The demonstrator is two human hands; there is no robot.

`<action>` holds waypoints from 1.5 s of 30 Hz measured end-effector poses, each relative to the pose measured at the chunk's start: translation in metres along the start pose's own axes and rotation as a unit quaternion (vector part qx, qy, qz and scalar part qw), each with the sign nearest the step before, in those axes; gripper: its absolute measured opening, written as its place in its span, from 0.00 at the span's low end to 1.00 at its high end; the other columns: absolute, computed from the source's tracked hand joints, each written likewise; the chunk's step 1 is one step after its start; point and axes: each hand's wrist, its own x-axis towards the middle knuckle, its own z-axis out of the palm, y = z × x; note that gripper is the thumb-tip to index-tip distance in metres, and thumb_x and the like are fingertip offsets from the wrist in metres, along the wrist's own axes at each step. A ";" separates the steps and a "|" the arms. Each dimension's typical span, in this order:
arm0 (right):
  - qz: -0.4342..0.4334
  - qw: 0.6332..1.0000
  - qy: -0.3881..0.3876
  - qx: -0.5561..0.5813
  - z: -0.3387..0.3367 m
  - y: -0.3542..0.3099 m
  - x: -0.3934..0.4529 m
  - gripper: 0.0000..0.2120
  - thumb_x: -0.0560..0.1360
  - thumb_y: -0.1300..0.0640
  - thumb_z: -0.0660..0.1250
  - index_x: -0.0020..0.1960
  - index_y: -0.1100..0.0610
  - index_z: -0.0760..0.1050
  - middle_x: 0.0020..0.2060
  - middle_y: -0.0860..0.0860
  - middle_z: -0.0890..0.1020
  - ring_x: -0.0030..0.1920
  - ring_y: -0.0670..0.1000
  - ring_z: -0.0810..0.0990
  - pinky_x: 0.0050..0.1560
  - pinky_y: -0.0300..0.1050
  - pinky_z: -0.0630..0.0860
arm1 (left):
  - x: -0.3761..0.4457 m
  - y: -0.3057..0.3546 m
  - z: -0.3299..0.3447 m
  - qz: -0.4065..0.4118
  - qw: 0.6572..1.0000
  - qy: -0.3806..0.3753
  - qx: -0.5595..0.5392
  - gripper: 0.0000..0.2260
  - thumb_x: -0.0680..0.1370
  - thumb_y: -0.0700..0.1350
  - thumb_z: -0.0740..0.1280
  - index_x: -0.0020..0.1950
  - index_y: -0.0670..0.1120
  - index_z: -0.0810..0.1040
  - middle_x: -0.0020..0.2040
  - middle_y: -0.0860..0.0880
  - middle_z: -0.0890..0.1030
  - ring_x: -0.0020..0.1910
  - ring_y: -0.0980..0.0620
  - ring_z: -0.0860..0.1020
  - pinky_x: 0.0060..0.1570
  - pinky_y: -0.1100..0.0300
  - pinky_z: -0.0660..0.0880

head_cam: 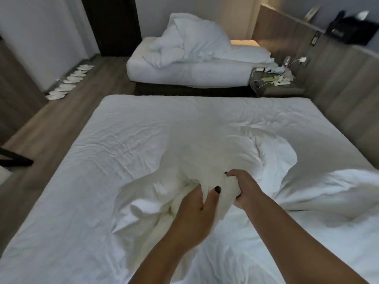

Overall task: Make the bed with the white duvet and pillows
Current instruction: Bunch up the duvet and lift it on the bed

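head view: both hands meet just below frame centre, the left hand [194, 203] and right hand [241, 189] each clenched on a bunched fold of the white duvet [205, 152], heaped mid-bed [86, 152]. at 3 o'clock lies what may be a pillow [336, 191]. the step looks like gathering the duvet; next calls for finding an edge and spreading it flat.

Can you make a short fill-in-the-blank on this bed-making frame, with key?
1. Both hands grip a bunched part of the white ____.
2. The left hand and right hand hold the same bunch, so neither hand is ____.
3. The white slippers lie in a row on the ____.
4. The far bed carries a heap of white ____.

Missing words: duvet; open; floor; bedding
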 end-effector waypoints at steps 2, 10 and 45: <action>-0.005 1.000 0.027 -0.015 -0.010 0.003 -0.011 0.11 0.61 0.66 0.66 0.43 0.59 0.72 0.38 0.56 0.73 0.37 0.55 0.74 0.37 0.44 0.71 | -0.004 0.006 -0.005 -0.015 0.999 -0.029 0.010 0.10 0.83 0.52 0.59 0.47 0.54 0.78 0.32 0.64 0.78 0.32 0.66 0.76 0.34 0.73 0.67; -0.057 0.980 0.026 -0.188 -0.034 0.013 -0.071 0.15 0.55 0.64 0.68 0.42 0.64 0.75 0.34 0.56 0.77 0.32 0.55 0.77 0.30 0.39 0.71 | 0.029 -0.053 -0.018 -0.401 0.861 -0.009 -0.312 0.38 0.68 0.68 0.71 0.64 0.39 0.77 0.54 0.40 0.84 0.52 0.41 0.84 0.48 0.50 0.80; -0.177 0.649 0.126 -0.730 -0.015 0.045 0.060 0.20 0.75 0.51 0.65 0.64 0.56 0.67 0.57 0.53 0.77 0.60 0.57 0.77 0.52 0.48 0.75 | -0.060 -0.066 -0.173 -0.216 0.912 0.280 -0.207 0.11 0.71 0.40 0.74 0.52 0.44 0.84 0.47 0.44 0.86 0.49 0.42 0.83 0.49 0.50 0.78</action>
